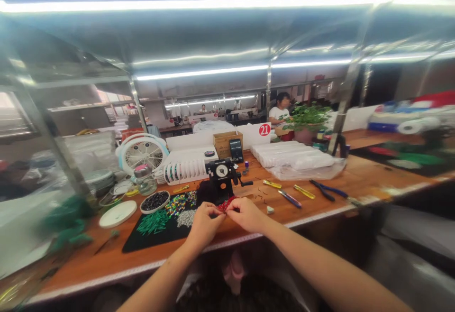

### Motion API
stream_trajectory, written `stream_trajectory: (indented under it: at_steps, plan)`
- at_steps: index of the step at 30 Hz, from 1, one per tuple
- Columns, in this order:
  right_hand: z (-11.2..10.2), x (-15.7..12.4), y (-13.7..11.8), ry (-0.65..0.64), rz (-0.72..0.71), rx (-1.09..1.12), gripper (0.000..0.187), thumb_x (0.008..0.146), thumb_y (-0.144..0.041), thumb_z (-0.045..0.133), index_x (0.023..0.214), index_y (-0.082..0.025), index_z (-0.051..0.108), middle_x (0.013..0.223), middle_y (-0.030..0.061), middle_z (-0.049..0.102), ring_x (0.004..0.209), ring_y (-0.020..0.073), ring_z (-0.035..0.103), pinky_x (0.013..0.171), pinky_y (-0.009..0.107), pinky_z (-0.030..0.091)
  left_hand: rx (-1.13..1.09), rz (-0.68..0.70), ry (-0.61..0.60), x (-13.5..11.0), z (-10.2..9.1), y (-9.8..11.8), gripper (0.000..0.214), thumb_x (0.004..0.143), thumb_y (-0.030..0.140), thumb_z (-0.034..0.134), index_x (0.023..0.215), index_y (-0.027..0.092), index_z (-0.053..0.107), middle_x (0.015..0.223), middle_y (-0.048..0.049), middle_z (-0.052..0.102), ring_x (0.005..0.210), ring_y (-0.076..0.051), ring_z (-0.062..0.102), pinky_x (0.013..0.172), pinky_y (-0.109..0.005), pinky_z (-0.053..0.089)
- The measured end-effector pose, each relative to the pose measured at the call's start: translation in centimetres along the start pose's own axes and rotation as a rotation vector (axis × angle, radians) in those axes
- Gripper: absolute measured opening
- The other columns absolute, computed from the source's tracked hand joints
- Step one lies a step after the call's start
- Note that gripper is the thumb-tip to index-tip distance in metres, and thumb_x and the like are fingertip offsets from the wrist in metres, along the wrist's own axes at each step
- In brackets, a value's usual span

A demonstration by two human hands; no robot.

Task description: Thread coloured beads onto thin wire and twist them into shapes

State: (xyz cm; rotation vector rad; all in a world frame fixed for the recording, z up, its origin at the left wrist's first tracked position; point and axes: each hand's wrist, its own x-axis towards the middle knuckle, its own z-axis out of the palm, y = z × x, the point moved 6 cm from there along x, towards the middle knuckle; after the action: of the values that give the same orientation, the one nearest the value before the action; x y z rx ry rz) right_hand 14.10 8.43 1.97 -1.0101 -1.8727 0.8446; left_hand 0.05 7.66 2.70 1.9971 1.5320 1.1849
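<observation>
My left hand (204, 222) and my right hand (245, 213) meet over the front of a wooden workbench (320, 198), fingers pinched together on a small red beaded piece (224, 205). Just behind them stands a black clamp device with a round dial (222, 173). A black mat (156, 236) to the left carries piles of green, mixed-colour and silver beads (177, 212). What exactly the fingertips grip is partly hidden.
A bowl of dark beads (154, 201), a white lid (118, 213), a glass jar (145, 179) and a small fan (142, 151) stand at left. Pliers (329, 191) and small tools (289, 197) lie at right. Another person (280, 110) sits beyond.
</observation>
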Motion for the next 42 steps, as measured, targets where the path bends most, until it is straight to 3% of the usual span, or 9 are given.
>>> stream_trajectory:
  at_steps: [7, 15, 18, 22, 26, 31, 34, 39, 42]
  plan:
    - [0.0, -0.2, -1.6, 0.025, -0.159, -0.174, 0.019, 0.071, -0.007, 0.050, 0.056, -0.015, 0.059, 0.061, 0.0010, 0.059, 0.060, 0.0115, 0.050, 0.058, 0.022, 0.032, -0.049, -0.064, -0.039, 0.0, 0.0, 0.3, 0.009, 0.059, 0.019, 0.064, 0.050, 0.020, 0.065, 0.084, -0.0056, 0.063, 0.085, -0.023, 0.058, 0.082, -0.035, 0.042]
    - [0.5, -0.7, -1.8, -0.041, -0.299, -0.229, 0.021, 0.075, -0.007, 0.052, 0.057, -0.015, 0.057, 0.063, 0.0005, 0.057, 0.062, 0.0112, 0.048, 0.060, 0.022, 0.033, -0.203, -0.258, -0.066, -0.2, 0.7, -0.6, 0.017, 0.067, 0.031, 0.061, 0.063, 0.015, 0.065, 0.048, 0.0000, 0.058, 0.043, -0.014, 0.050, 0.042, -0.024, 0.035]
    - [0.3, -0.8, -1.5, 0.003, -0.272, -0.203, 0.020, 0.077, -0.010, 0.052, 0.059, -0.015, 0.058, 0.065, 0.0008, 0.057, 0.063, 0.0119, 0.050, 0.061, 0.022, 0.034, -0.199, -0.193, -0.039, -0.4, 0.2, 0.0, 0.016, 0.066, 0.032, 0.063, 0.062, 0.017, 0.067, 0.054, -0.0020, 0.062, 0.051, -0.017, 0.055, 0.050, -0.027, 0.042]
    - [-0.5, -0.7, -1.1, 0.056, -0.210, -0.138, 0.018, 0.079, -0.014, 0.051, 0.064, -0.015, 0.060, 0.067, 0.0006, 0.059, 0.064, 0.0119, 0.052, 0.060, 0.022, 0.037, -0.228, 0.007, -0.043, -0.5, -1.2, 1.3, 0.014, 0.064, 0.035, 0.069, 0.064, 0.021, 0.070, 0.083, -0.0053, 0.068, 0.087, -0.022, 0.059, 0.084, -0.032, 0.043]
    - [-1.0, -0.8, -1.6, 0.020, -0.219, -0.093, 0.016, 0.080, -0.015, 0.052, 0.068, -0.017, 0.062, 0.070, -0.0004, 0.061, 0.068, 0.0122, 0.054, 0.064, 0.021, 0.039, -0.408, -0.105, -0.104, 0.6, -2.0, 0.5, 0.027, 0.071, 0.046, 0.064, 0.067, 0.019, 0.066, 0.071, -0.0027, 0.064, 0.072, -0.018, 0.057, 0.075, -0.030, 0.043]
    - [-0.9, -1.0, -2.3, -0.069, -0.281, -0.023, 0.014, 0.082, -0.017, 0.053, 0.072, -0.018, 0.063, 0.074, -0.0009, 0.061, 0.071, 0.0122, 0.054, 0.068, 0.022, 0.040, -0.537, -0.270, -0.289, 1.8, -0.7, 0.0, 0.034, 0.068, 0.046, 0.068, 0.068, 0.012, 0.067, 0.061, -0.0052, 0.064, 0.058, -0.015, 0.055, 0.060, -0.026, 0.041]
    - [-0.5, -1.0, -2.2, -0.105, -0.284, 0.029, 0.013, 0.083, -0.018, 0.053, 0.074, -0.018, 0.062, 0.076, -0.0010, 0.059, 0.072, 0.0121, 0.053, 0.069, 0.023, 0.040, -0.610, -0.307, -0.289, 1.6, 0.1, 0.0, 0.028, 0.060, 0.038, 0.076, 0.064, 0.013, 0.064, 0.059, -0.0025, 0.062, 0.054, -0.011, 0.051, 0.056, -0.023, 0.038]
    - [-1.0, -0.8, -2.2, 0.056, -0.278, 0.070, 0.018, 0.084, -0.023, 0.053, 0.070, -0.018, 0.062, 0.080, 0.0013, 0.056, 0.085, 0.0153, 0.051, 0.082, 0.027, 0.039, -0.769, -0.407, -0.277, 0.7, 2.6, -0.6, 0.034, 0.056, 0.042, 0.076, 0.065, 0.016, 0.057, 0.056, 0.0025, 0.054, 0.051, -0.009, 0.047, 0.053, -0.021, 0.035]
    - [-0.9, -1.0, -2.2, 0.080, -0.250, 0.181, 0.022, 0.084, -0.023, 0.051, 0.065, -0.017, 0.061, 0.083, 0.0026, 0.057, 0.082, 0.0144, 0.053, 0.077, 0.025, 0.041, -0.810, -0.443, -0.311, 0.3, 3.6, -0.8, 0.036, 0.055, 0.044, 0.076, 0.068, 0.015, 0.059, 0.059, 0.0006, 0.055, 0.054, -0.010, 0.049, 0.053, -0.021, 0.036]
